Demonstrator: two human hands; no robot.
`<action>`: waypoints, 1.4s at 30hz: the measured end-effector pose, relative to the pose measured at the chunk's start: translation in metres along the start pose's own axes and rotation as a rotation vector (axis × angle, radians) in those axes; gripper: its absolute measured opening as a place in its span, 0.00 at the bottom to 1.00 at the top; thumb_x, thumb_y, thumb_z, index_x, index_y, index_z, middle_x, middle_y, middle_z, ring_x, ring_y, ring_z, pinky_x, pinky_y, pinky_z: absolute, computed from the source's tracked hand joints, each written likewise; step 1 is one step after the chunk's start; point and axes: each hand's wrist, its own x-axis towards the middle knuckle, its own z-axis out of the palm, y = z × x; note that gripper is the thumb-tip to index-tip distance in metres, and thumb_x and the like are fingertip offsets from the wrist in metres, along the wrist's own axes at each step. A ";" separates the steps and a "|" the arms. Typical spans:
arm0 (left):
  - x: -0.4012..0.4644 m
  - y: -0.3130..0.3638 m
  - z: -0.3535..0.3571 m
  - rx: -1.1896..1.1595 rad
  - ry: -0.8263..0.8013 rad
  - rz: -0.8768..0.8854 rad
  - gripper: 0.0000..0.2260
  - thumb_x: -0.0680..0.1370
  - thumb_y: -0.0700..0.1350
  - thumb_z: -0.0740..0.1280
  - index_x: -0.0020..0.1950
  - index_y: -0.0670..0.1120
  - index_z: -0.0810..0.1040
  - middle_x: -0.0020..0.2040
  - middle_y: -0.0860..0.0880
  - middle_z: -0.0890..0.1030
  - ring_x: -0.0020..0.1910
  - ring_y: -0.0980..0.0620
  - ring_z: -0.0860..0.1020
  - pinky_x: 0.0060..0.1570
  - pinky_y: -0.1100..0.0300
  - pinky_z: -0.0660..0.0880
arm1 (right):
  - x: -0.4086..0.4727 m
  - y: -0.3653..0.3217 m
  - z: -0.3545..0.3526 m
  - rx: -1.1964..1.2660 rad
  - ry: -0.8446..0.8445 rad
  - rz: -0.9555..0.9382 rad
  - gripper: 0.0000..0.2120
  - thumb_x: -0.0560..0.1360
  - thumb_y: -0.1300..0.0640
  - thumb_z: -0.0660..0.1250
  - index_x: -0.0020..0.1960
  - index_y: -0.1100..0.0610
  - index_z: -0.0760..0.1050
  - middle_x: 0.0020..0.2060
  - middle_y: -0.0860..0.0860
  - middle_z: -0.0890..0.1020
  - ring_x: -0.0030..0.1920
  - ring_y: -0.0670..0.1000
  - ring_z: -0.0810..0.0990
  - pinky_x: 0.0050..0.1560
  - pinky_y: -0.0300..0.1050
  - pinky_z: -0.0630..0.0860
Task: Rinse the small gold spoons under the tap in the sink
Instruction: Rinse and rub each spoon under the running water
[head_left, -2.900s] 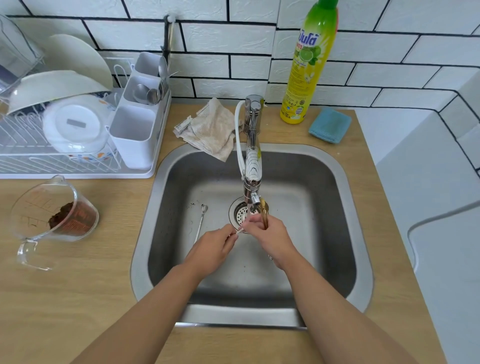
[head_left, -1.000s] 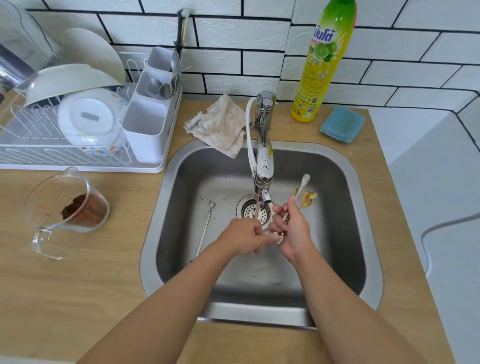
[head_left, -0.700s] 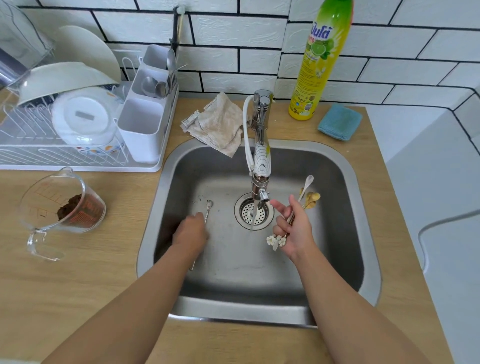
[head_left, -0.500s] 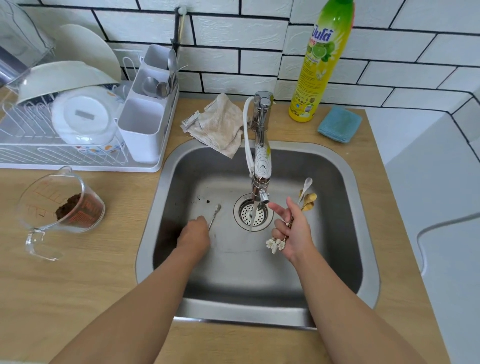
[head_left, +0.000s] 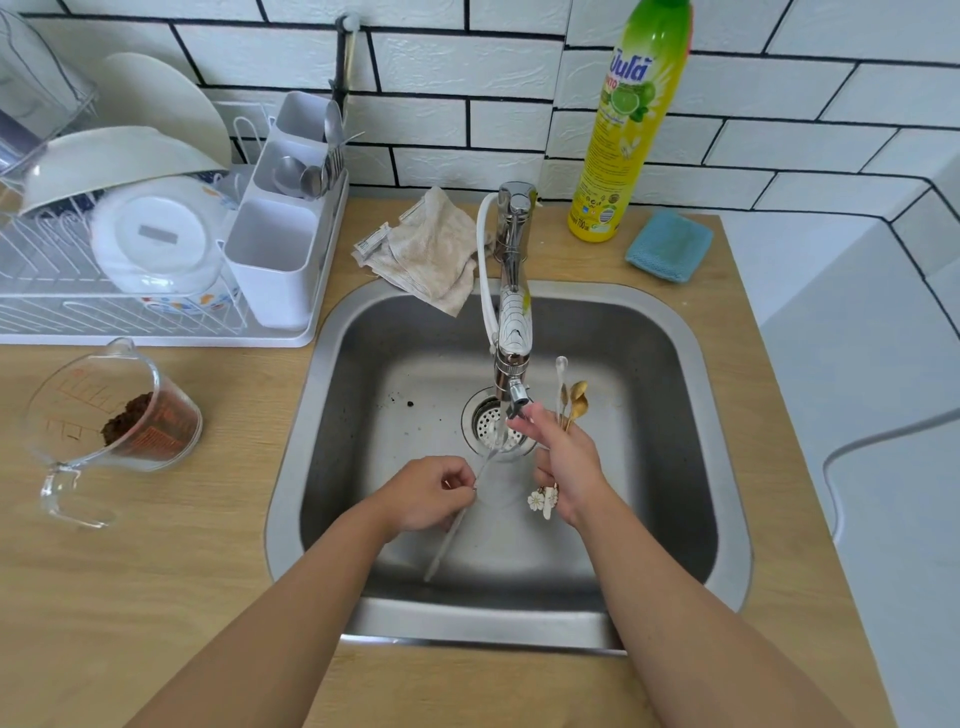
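From the head camera I see my left hand (head_left: 426, 493) pinching a thin silver spoon (head_left: 452, 525) over the sink (head_left: 675, 332), its upper end in the stream under the tap (head_left: 511, 317). My right hand (head_left: 566, 462) grips a bunch of small gold spoons (head_left: 574, 397), bowls up, just right of the water, with flower-shaped ends below the palm.

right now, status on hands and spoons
Left hand pinches thin silver utensil under tap. Right hand grips gold spoons. Nothing blocking.
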 end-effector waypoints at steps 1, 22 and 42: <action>-0.001 0.000 0.001 -0.025 -0.014 -0.002 0.08 0.75 0.38 0.68 0.38 0.50 0.80 0.33 0.53 0.78 0.29 0.57 0.77 0.32 0.63 0.77 | -0.001 0.001 0.001 -0.025 -0.018 0.002 0.11 0.81 0.49 0.70 0.55 0.57 0.81 0.51 0.53 0.89 0.21 0.44 0.60 0.22 0.37 0.59; -0.007 0.014 0.004 -0.309 -0.239 -0.069 0.15 0.85 0.56 0.54 0.46 0.49 0.69 0.32 0.53 0.63 0.27 0.55 0.57 0.26 0.63 0.54 | -0.005 0.013 0.008 -0.301 -0.214 -0.187 0.15 0.74 0.56 0.79 0.59 0.57 0.81 0.46 0.53 0.87 0.40 0.42 0.82 0.44 0.36 0.76; -0.015 0.016 -0.005 -0.422 -0.226 -0.158 0.12 0.85 0.48 0.54 0.44 0.46 0.68 0.29 0.51 0.65 0.25 0.55 0.57 0.26 0.61 0.54 | -0.007 0.018 0.015 -0.421 -0.291 -0.166 0.09 0.84 0.50 0.64 0.55 0.49 0.83 0.48 0.41 0.89 0.50 0.34 0.84 0.51 0.38 0.72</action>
